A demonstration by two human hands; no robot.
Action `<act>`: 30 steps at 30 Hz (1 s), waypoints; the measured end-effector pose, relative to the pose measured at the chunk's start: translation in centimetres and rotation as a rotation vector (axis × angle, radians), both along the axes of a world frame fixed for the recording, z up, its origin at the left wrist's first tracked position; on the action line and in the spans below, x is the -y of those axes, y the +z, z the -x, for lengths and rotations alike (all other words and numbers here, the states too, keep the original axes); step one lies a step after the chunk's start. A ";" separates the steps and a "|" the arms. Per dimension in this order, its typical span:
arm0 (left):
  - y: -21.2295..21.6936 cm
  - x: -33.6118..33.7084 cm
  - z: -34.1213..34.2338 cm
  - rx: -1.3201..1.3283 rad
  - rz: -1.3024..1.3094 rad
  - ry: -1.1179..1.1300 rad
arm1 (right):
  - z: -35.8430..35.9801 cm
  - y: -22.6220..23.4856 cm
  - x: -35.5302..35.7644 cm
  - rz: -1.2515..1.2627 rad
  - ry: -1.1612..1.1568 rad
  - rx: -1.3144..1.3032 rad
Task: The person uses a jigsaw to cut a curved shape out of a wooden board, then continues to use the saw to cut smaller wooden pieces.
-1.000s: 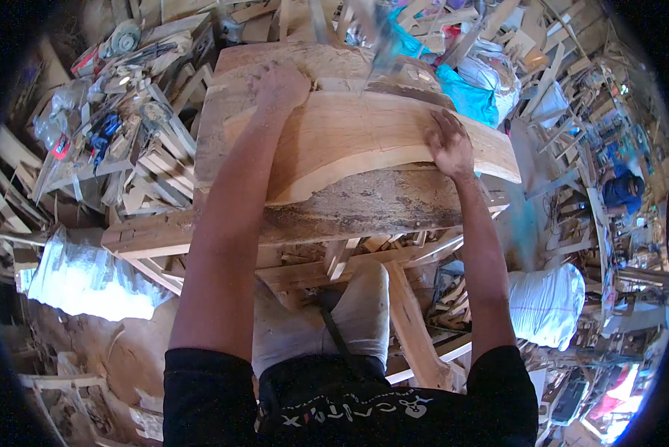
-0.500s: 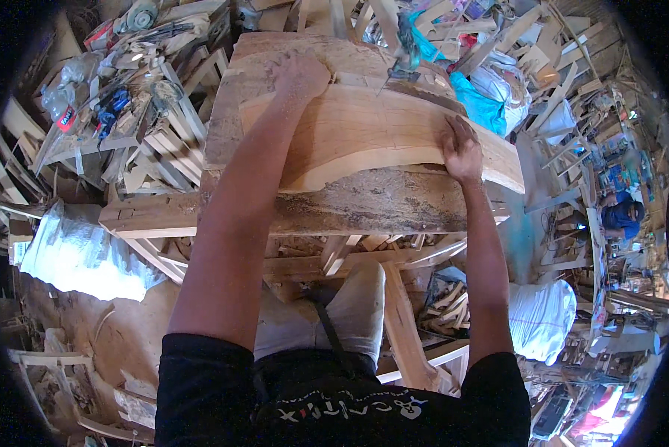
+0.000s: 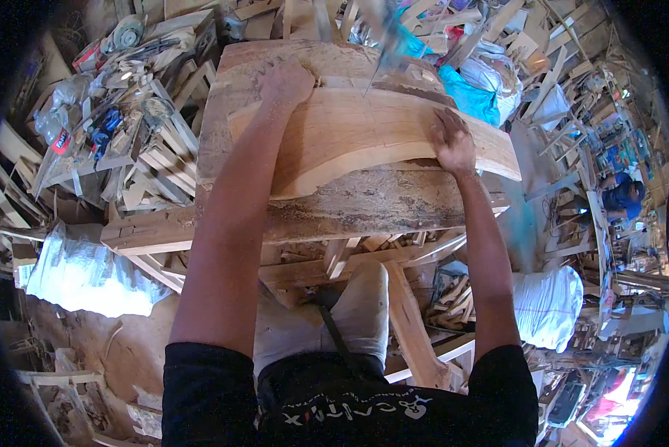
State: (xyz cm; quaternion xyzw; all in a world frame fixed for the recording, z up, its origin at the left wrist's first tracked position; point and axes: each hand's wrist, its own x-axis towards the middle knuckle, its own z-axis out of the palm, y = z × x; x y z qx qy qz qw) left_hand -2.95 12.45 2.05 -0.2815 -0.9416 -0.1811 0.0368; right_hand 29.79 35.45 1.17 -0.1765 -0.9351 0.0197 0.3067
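Observation:
A broad, curved wooden board [image 3: 349, 134] lies across a worn wooden worktable [image 3: 379, 203], with thin lines on its upper face. My left hand [image 3: 287, 80] rests at the far left edge of this board, fingers spread and partly hidden behind the knuckles. Toward the right end, my right hand [image 3: 454, 143] lies on top of the board with its fingers stretched out. Between the hands, at the board's far edge, stands a thin upright blade [image 3: 369, 80]. Its upper holder [image 3: 391, 37] is smeared by motion. Sawdust clings to my forearms.
Wood offcuts [image 3: 174, 149] and a plastic bottle [image 3: 54, 132] are heaped at the left. Turquoise and white bags [image 3: 472, 93] lie beyond the table's right corner. White sacks [image 3: 549, 307] stand low on both sides. At far right, a person in blue [image 3: 623, 197] is some distance away.
The whole picture has shifted slightly left and turned a little. The holder above the blade sits higher and more blurred. Both hands stay on the board in nearly the same spots.

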 end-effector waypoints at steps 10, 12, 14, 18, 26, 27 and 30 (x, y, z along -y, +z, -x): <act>1.1 0.2 -0.5 0.023 -0.011 0.016 | 0.2 -0.2 -0.2 -0.004 -0.028 0.017; 1.2 0.3 -0.7 0.025 0.014 0.017 | 0.3 -0.1 0.0 0.014 -0.040 0.026; 1.4 0.4 -0.4 0.051 0.027 0.021 | 0.4 0.2 0.2 0.012 -0.033 0.031; 1.4 0.3 -0.4 0.065 0.053 0.010 | 0.5 -0.1 -0.3 0.001 -0.035 0.026; 1.4 0.0 -0.6 0.046 -0.040 0.020 | 0.3 -0.6 -1.3 -0.008 -0.004 0.006; 1.5 0.0 -0.7 0.036 -0.028 0.010 | 0.3 -0.4 -1.1 -0.009 -0.002 0.011; 1.9 0.2 -0.8 0.061 -0.026 0.040 | 0.6 -0.1 -0.5 0.009 -0.020 0.017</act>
